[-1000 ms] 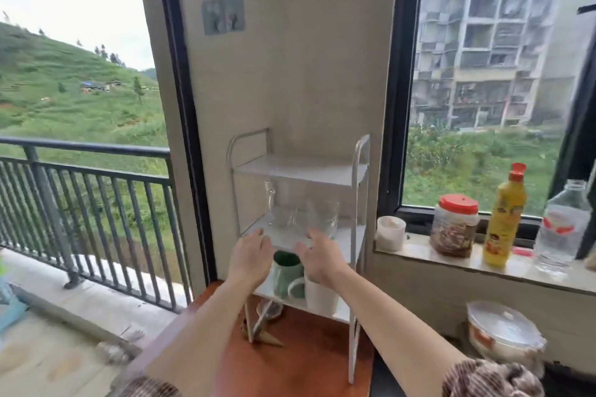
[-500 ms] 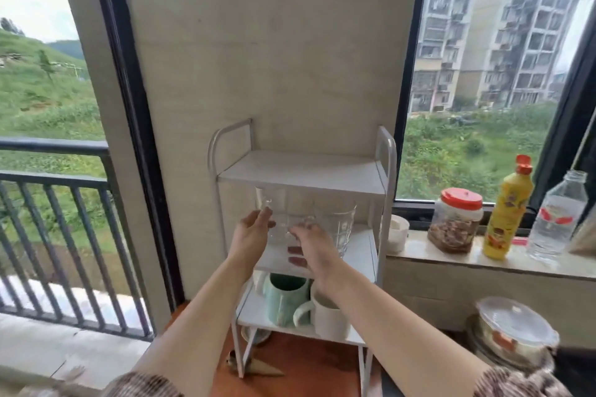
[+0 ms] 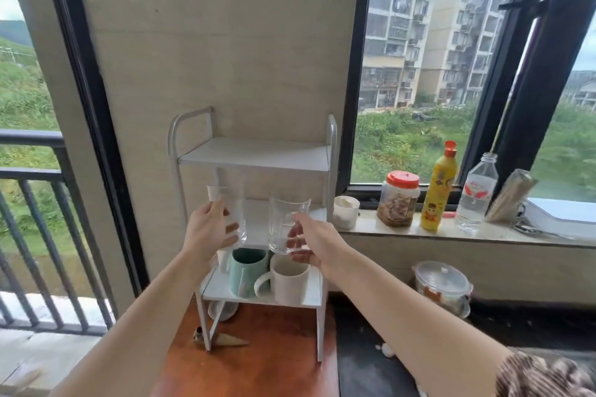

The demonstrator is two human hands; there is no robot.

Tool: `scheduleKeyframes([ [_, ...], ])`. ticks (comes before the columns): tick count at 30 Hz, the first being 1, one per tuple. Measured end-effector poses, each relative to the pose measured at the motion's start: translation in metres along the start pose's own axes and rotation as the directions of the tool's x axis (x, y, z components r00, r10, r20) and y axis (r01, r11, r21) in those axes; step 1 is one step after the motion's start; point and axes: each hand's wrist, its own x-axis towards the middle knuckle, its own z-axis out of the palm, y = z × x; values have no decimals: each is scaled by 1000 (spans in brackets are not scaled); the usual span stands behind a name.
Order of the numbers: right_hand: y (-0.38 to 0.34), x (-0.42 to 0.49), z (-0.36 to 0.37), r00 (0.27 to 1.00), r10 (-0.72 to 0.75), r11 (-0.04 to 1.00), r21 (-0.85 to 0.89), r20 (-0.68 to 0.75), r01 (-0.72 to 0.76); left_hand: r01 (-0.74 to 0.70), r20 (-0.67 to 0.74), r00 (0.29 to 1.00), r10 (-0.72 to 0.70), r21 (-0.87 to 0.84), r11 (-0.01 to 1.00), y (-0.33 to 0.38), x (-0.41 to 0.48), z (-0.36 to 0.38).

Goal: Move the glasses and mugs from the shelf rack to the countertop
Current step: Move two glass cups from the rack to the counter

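A white shelf rack (image 3: 254,156) stands on a reddish wooden top against the wall. My left hand (image 3: 206,230) grips a clear glass (image 3: 230,203), held just in front of the middle shelf. My right hand (image 3: 314,243) grips a second clear glass (image 3: 285,219) beside it. Both glasses are upright and lifted off the shelf. On the bottom shelf stand a green mug (image 3: 246,271) and a white mug (image 3: 288,279), side by side.
The reddish countertop (image 3: 258,371) lies in front of the rack, with a small dish (image 3: 222,311) and a wooden piece (image 3: 225,340) under it. On the window sill to the right stand a white cup (image 3: 345,211), a red-lidded jar (image 3: 398,198), a yellow bottle (image 3: 440,187) and a water bottle (image 3: 477,193). A lidded container (image 3: 443,287) sits below.
Both hands reached into the middle shelf, closed on the two glasses and have drawn them out toward me. The camera tilted up and moved closer.
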Motion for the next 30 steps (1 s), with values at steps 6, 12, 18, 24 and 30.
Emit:
scheduleKeyframes([
  [6,12,-59,-60,996,-28,998,-51,80,32,2,75,997,-4,28,1000,2,-72,7],
  [12,43,-129,-151,998,33,999,-26,-49,-34,-46,220,976,11,156,987,-8,-165,71],
  [18,104,-220,-279,966,66,998,11,-249,-66,58,373,921,-114,158,986,-58,-266,179],
  [24,165,-328,-419,876,112,994,58,-469,-96,151,588,771,-244,204,967,-109,-381,315],
  [30,216,-445,-541,677,200,974,218,-708,-60,85,778,553,-300,306,948,-134,-524,450],
])
